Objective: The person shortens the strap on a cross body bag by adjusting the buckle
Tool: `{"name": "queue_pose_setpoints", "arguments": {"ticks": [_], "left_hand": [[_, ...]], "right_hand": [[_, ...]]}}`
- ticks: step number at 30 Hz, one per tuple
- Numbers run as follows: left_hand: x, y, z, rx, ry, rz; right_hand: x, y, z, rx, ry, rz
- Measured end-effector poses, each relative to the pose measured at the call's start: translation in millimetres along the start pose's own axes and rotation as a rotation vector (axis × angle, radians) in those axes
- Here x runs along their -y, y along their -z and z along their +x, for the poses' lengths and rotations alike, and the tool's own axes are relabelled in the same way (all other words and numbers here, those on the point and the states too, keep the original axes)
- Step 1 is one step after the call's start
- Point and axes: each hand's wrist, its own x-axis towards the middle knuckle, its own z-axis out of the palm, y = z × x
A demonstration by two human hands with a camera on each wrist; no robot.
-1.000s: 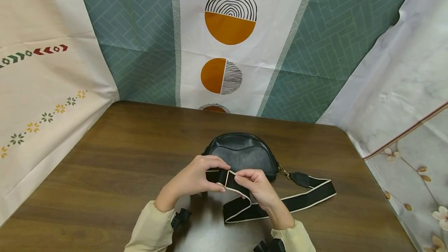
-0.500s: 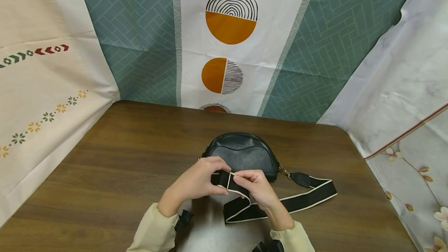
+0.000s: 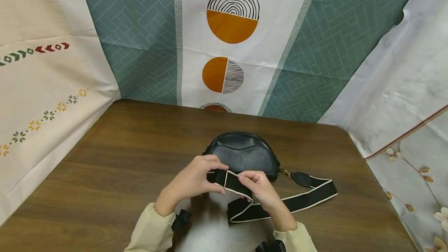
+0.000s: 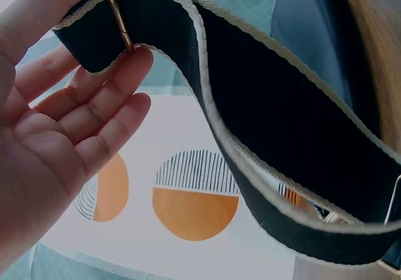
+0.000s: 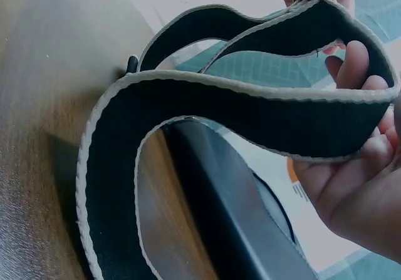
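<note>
A black handbag (image 3: 243, 156) with a rounded top stands on the table behind my hands. Its wide black strap (image 3: 308, 199) has cream braided edges and is clipped to the bag's right side. With thumb and fingers, my left hand (image 3: 196, 178) grips the strap at a thin gold slider buckle (image 3: 226, 179). My right hand (image 3: 261, 190) pinches the strap just right of that buckle. In the left wrist view the buckle (image 4: 119, 17) sits across the webbing between thumb and fingertips. The right wrist view has the strap (image 5: 250, 114) looping around the right fingers.
The brown wooden table (image 3: 122, 166) extends to both sides. Patterned cloths (image 3: 140, 42) hang behind it and along the left and right. A gold clasp (image 3: 285, 171) joins the strap's leather tab (image 3: 300, 179) to the bag.
My hands have drawn slightly apart, the left one shifting left with the buckle and the right one a little right. The strap's lower fold has slid right. The bag stays in place.
</note>
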Motion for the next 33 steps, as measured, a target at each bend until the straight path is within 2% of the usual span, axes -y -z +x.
{"name": "queue_pose_setpoints", "arguments": {"ticks": [9,13,17,26,33], "left_hand": [[-1.5,-1.8,0.3,0.044,0.031,0.015],[-3.1,-4.4,2.3,0.052,0.007,0.058],[-4.8,-8.3,4.4,0.032,-0.025,0.107],[-3.1,-7.3,0.3,0.019,-0.013,0.145],[-1.4,-0.1,-4.2,-0.005,-0.003,0.089]], "right_hand": [[0.4,0.0,-1.1,-0.051,0.057,-0.129],[1.7,-4.2,0.3,-0.064,0.059,-0.131],[2.6,-8.9,1.9,-0.085,0.047,-0.133],[0.5,-12.2,1.3,-0.063,-0.006,-0.028],[-2.4,-3.3,-4.4,0.028,0.082,0.034]]}}
